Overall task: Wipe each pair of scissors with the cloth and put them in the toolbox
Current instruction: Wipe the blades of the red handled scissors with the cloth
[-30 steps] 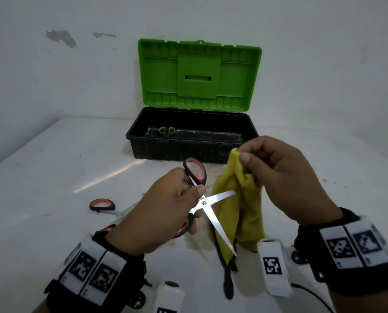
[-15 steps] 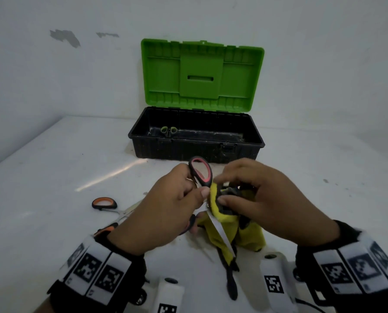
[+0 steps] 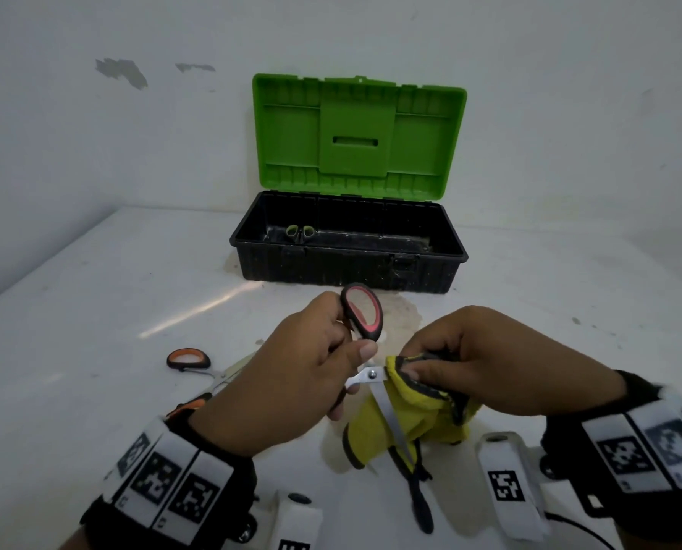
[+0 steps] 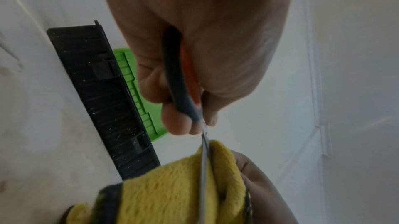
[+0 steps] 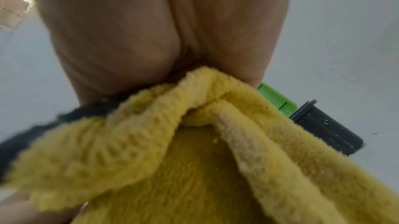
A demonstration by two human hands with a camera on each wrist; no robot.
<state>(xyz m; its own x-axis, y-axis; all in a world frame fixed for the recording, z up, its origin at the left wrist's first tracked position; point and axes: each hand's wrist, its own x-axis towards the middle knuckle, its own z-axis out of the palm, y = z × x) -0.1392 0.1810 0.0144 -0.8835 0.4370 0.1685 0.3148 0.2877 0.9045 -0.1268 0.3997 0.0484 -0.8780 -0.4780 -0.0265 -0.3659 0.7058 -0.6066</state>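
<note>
**Scissors Get a Wipe**

While the left hand (image 3: 292,387) grips the red-handled scissors (image 3: 365,311) above the table (image 3: 93,311), the right hand (image 3: 502,367) pinches the yellow cloth (image 3: 414,410) around one shiny blade. Behind them, the toolbox (image 3: 351,267) stands open.

Bare workroom, white table (image 3: 93,311), scuffed wall (image 3: 121,71), toolbox (image 3: 351,267)

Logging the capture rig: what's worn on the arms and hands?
Bare hands, no gloves. Each wrist carries a black band faced with white panels of black square fiducial markers. White camera pods, also tagged, sit beneath the wrists; a thin black cable trails on the right.
</note>
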